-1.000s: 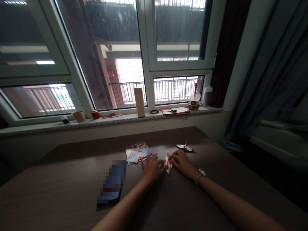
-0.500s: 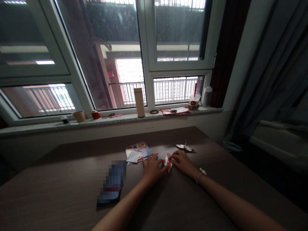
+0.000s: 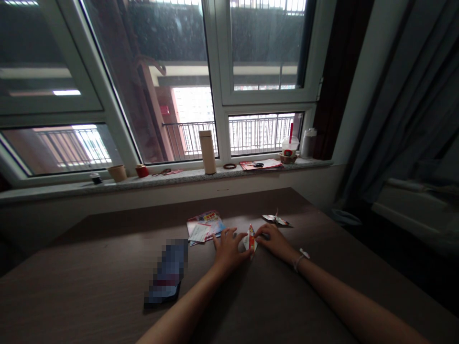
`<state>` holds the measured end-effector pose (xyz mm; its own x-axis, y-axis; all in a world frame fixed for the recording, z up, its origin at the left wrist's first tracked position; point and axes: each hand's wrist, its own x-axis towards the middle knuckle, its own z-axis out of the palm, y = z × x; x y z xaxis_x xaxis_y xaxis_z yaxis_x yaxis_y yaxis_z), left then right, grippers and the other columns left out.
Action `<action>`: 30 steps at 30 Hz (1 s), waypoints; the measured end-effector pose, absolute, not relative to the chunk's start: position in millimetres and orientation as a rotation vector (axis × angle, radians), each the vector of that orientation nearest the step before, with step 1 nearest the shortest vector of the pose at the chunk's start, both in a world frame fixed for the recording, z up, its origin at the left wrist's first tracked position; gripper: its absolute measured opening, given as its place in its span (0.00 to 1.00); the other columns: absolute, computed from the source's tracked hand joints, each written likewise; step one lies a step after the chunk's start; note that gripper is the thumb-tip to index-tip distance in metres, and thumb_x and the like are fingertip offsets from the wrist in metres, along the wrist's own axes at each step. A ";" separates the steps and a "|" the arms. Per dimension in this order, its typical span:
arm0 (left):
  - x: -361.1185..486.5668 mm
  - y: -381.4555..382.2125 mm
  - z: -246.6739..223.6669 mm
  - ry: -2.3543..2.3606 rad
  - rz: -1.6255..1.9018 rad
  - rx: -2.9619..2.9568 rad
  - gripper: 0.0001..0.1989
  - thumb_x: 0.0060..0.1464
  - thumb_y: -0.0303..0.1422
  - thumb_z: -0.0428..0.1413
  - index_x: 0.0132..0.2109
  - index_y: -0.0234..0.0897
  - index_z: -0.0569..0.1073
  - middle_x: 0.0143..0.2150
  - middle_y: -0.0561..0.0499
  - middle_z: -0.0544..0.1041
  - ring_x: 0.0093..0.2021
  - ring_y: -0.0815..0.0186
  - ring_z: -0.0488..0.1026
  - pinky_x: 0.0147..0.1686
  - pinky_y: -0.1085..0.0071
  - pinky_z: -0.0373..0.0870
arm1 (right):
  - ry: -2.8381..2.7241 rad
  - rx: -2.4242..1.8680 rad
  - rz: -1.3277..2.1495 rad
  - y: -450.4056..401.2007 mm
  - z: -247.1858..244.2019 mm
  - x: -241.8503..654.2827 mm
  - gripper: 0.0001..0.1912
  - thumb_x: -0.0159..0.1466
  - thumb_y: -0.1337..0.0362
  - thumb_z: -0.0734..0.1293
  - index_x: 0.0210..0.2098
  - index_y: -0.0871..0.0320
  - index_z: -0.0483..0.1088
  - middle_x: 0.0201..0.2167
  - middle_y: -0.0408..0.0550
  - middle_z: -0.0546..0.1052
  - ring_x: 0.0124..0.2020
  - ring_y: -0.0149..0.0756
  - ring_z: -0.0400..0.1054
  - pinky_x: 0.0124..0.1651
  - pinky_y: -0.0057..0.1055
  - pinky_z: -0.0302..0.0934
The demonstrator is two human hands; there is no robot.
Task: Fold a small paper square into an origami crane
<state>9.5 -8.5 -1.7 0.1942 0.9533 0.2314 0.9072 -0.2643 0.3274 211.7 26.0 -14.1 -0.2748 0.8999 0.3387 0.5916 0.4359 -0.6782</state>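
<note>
A small piece of folded paper, white with a red and yellow printed strip, lies on the table between my hands. My left hand steadies its left side with thumb and index finger, the other fingers spread over the tabletop. At its right edge, the bent fingers of my right hand pinch the paper; the fingertips are small and partly hidden. Just beyond my right hand sits a folded paper crane with its wings out. Printed paper sheets lie beyond my left hand.
A blurred-out phone-like object lies left of my left forearm on the brown table. Along the windowsill stand a beige bottle, a drink cup with straw, a brown cup, and scissors on papers.
My right fingers have shifted slightly right, off the middle of the folded paper, showing more of its red strip. My left hand stays nearly in place.
</note>
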 end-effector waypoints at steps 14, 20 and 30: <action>9.2 -8.7 2.8 1.799 0.464 2.368 0.16 0.52 0.51 0.57 0.49 0.66 0.76 0.67 0.52 0.62 0.67 0.43 0.53 0.61 0.28 0.34 | -2.014 -1.409 0.462 22.0 -13.0 210.9 0.11 0.60 0.60 0.69 0.41 0.52 0.80 0.49 0.51 0.73 0.55 0.45 0.61 0.61 0.40 0.54; 8.1 -8.3 1.7 1.812 0.454 2.405 0.19 0.53 0.52 0.57 0.52 0.69 0.73 0.68 0.50 0.60 0.67 0.43 0.53 0.59 0.27 0.35 | -2.021 -1.496 0.450 18.4 -5.8 207.3 0.15 0.61 0.59 0.68 0.47 0.51 0.78 0.52 0.51 0.73 0.57 0.47 0.59 0.62 0.42 0.54; 6.3 -7.7 3.4 1.815 0.383 2.434 0.22 0.53 0.55 0.54 0.56 0.70 0.69 0.70 0.50 0.58 0.68 0.42 0.50 0.58 0.26 0.32 | -2.104 -1.442 0.355 17.7 -8.9 209.3 0.16 0.63 0.60 0.67 0.50 0.45 0.75 0.55 0.50 0.68 0.60 0.45 0.58 0.63 0.44 0.52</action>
<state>6.3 -7.7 3.4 0.2663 0.9520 0.1506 0.9317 -0.2943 0.2129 209.3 17.7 -8.9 -0.2656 0.9175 0.2960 0.7693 0.3868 -0.5085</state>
